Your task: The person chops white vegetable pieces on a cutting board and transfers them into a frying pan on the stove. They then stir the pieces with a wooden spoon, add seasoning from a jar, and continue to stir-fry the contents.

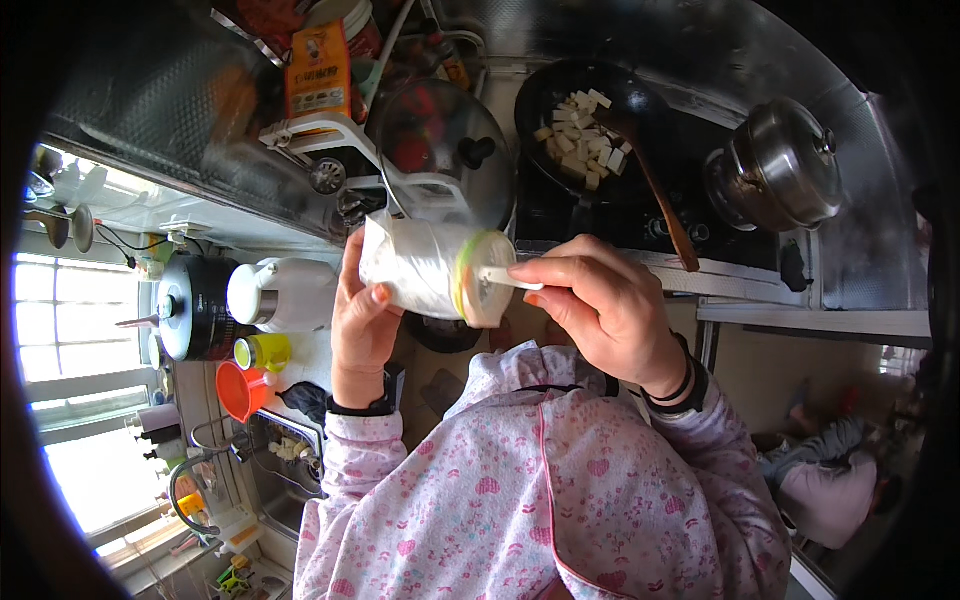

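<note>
My left hand [367, 315] grips a clear jar [420, 266] that lies tilted on its side, its mouth turned to the right. White contents show through the wall, and a yellow-green band rings the rim. Between the fingers of my right hand [607, 307] is the handle of a small white spoon [510, 277], whose other end reaches into the jar's mouth. Beyond my hands, pale cubes that look like tofu [585, 139] sit in a black wok [547, 90]. A wooden spatula [660, 195] leans in the wok, its handle over the stove's front edge.
A steel lidded pot [787, 169] stands on the right burner. Left of the wok, a glass lid [450, 150] rests by a white rack [337, 127]. A white kettle [285, 292], an orange-red dipper [244, 390] and a sink [277, 480] line the left counter. A person [825, 487] is at lower right.
</note>
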{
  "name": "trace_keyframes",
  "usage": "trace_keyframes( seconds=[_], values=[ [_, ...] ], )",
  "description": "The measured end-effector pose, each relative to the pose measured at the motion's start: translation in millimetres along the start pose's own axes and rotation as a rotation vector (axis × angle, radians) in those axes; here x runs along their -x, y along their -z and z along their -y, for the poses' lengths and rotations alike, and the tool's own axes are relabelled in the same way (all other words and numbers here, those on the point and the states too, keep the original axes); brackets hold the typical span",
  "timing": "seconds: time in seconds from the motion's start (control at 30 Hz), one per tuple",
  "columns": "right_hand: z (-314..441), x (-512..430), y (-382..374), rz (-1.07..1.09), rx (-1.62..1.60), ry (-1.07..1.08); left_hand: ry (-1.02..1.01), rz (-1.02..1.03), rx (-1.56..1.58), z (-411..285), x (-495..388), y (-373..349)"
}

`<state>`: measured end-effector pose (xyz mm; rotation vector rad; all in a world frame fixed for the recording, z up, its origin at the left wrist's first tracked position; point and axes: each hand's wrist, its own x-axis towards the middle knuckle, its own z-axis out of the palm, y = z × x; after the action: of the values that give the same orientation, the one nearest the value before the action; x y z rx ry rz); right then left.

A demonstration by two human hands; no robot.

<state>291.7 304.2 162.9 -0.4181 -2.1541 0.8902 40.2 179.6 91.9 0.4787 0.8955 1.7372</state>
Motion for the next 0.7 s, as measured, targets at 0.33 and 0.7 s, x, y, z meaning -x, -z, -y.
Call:
trace_keyframes(
  seconds=[0.33,0.7],
  values=[
    [-7,-10,-18,-0.108,0.065,0.121,0.117,0.03,0.097,22,-1,9],
    [-71,13,-38,-0.148,-0.65,-0.74,0.201,-0.11,-0.05,38,-17,3]
  ],
)
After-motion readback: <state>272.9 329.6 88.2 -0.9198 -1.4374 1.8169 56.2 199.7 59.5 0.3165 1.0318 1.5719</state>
